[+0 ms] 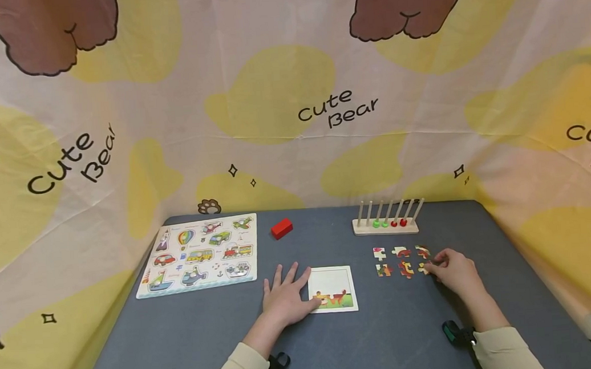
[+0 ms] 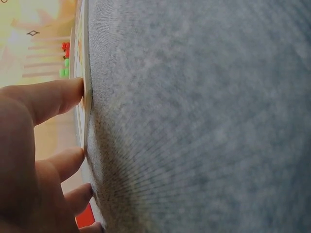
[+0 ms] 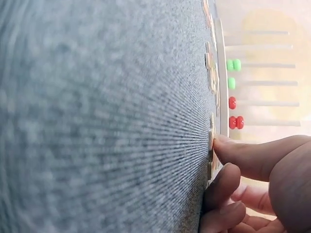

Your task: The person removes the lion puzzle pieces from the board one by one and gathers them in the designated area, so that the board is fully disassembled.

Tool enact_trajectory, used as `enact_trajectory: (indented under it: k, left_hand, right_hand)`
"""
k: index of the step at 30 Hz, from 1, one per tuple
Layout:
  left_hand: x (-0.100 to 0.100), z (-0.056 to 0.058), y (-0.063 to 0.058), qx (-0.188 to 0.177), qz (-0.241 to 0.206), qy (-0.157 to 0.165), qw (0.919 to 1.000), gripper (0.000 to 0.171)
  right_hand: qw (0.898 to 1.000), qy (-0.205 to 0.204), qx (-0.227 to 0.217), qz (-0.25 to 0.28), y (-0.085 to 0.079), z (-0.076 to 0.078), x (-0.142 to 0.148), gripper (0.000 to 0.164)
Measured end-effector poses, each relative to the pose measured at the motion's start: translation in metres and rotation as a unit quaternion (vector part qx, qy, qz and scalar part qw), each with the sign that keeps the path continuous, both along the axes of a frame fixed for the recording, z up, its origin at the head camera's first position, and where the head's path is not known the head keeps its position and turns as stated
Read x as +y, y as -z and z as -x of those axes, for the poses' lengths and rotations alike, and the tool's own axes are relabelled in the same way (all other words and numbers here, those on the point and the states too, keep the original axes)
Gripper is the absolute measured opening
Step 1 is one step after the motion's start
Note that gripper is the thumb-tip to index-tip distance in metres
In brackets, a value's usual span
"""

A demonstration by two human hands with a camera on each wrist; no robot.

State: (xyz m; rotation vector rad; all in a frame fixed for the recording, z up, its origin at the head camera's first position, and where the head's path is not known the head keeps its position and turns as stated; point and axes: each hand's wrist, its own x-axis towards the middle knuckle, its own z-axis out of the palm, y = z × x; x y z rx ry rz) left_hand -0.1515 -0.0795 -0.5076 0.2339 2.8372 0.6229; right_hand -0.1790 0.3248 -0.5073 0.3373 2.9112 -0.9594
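Note:
My left hand [image 1: 285,300] lies with its fingers spread beside a small white puzzle frame [image 1: 329,279]. Its thumb rests on the frame's lower left edge, and its fingertips touch the frame's side and the table in the left wrist view. Joined jigsaw pieces [image 1: 341,299] with an animal picture fill the frame's lower part. My right hand [image 1: 458,273] pinches a jigsaw piece [image 1: 423,269] at the lower right of two rows of loose pieces. Close up, that piece [image 3: 211,141] lies low at the table, partly covered by the thumb and fingers. Nearby lie more loose pieces [image 1: 406,269].
A white vehicle picture board [image 1: 178,273] lies at the left. A red block [image 1: 281,228] stands behind the left hand. Behind the loose pieces is a wooden peg rack [image 1: 386,228] with green and red beads. Patterned cloth [image 1: 268,95] surrounds the grey table [image 1: 193,334].

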Motion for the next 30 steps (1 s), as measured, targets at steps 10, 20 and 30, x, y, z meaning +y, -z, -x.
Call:
enact_trajectory:
  k: [10, 20, 30]
  left_hand:
    - [0.001, 0.000, 0.001, 0.001, 0.001, 0.002, 1.0000, 0.080]
    - [0.000, 0.000, 0.001, -0.004, 0.011, 0.004, 0.9999, 0.080]
    - [-0.004, 0.000, -0.004, -0.021, 0.047, 0.036, 0.9980, 0.090]
  right_hand:
    - [1.000, 0.012, -0.003, 0.015, -0.007, -0.005, -0.004, 0.036]
    - [0.999, -0.008, 0.031, 0.037, -0.024, -0.006, -0.016, 0.042]
    - [0.998, -0.011, 0.041, 0.049, -0.028, -0.008, -0.029, 0.045]
